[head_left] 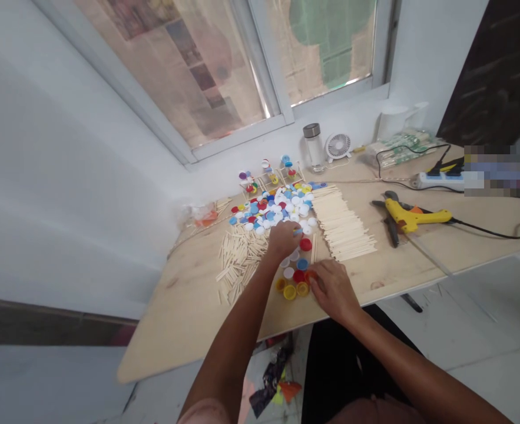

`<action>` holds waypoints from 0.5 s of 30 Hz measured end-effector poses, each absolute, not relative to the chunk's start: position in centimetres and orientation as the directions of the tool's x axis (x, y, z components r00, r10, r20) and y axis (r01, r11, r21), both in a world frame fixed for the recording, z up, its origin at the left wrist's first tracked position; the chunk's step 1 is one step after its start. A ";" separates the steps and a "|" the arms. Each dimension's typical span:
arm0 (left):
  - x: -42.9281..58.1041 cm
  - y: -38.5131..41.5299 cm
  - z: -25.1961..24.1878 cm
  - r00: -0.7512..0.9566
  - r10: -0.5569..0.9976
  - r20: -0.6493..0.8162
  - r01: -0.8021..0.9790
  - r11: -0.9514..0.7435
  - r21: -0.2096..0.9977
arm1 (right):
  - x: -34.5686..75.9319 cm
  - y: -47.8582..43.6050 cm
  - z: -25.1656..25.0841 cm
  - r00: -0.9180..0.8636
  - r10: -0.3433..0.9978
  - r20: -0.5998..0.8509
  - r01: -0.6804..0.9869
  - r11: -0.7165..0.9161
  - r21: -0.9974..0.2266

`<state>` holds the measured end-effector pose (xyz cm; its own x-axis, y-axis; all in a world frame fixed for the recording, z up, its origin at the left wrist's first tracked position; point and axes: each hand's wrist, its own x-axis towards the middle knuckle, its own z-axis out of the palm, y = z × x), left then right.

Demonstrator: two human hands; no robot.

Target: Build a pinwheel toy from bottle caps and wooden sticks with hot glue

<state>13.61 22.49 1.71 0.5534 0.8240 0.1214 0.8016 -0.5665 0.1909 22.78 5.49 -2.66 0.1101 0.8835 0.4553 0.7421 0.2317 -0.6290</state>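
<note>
My left hand is closed with a light blue bottle cap at its fingertips, just in front of a heap of mixed bottle caps. My right hand has its thumb and fingers on an orange bottle cap at the right of a small group. That group includes a yellow cap, a blue cap and several red and white ones. Short wooden sticks lie piled left of my left forearm. Longer flat sticks form a row beyond my right hand.
A yellow glue gun with a black cord rests at the right. Along the back stand a glass bottle, a small white fan and stick frames with caps. A power strip lies at the far right.
</note>
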 end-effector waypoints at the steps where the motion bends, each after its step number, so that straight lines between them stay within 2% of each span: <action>1: 13.7 22.5 1.6 0.553 0.824 0.122 0.801 -0.566 0.194 | 22.8 5.5 -2.6 0.110 0.885 0.452 0.741 0.230 -0.631; 6: 13.6 22.8 1.2 0.538 0.831 0.140 0.792 -0.556 0.252 | 22.7 5.5 -2.6 0.110 0.886 0.450 0.747 0.225 -0.626; 15: 12.7 23.3 1.2 0.480 0.859 0.178 0.737 -0.505 0.449 | 22.7 5.4 -2.3 0.104 0.894 0.436 0.719 0.236 -0.654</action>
